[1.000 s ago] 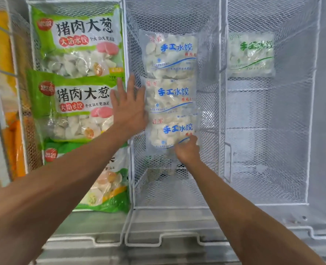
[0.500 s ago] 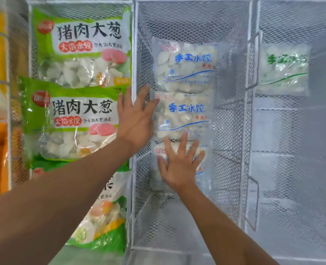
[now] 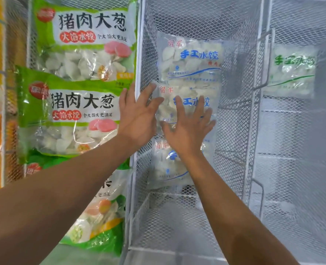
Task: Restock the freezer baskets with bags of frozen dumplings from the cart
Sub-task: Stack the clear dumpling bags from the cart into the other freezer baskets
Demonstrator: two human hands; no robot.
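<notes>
- Right hand (image 3: 189,129): released, fingers spread flat on the middle blue-print dumpling bag (image 3: 187,104) in the centre wire basket (image 3: 234,169).
- Left hand (image 3: 138,115): released, fingers straight, at that bag's 9 o'clock edge, over the basket wall.
- Green dumpling bags (image 3: 77,115) fill the basket at 9 o'clock.

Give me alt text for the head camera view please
Both hands, left hand and right hand, press flat on clear blue-print dumpling bags in the middle wire basket. Green dumpling bags fill the left basket; one green-print bag lies in the right.
</notes>
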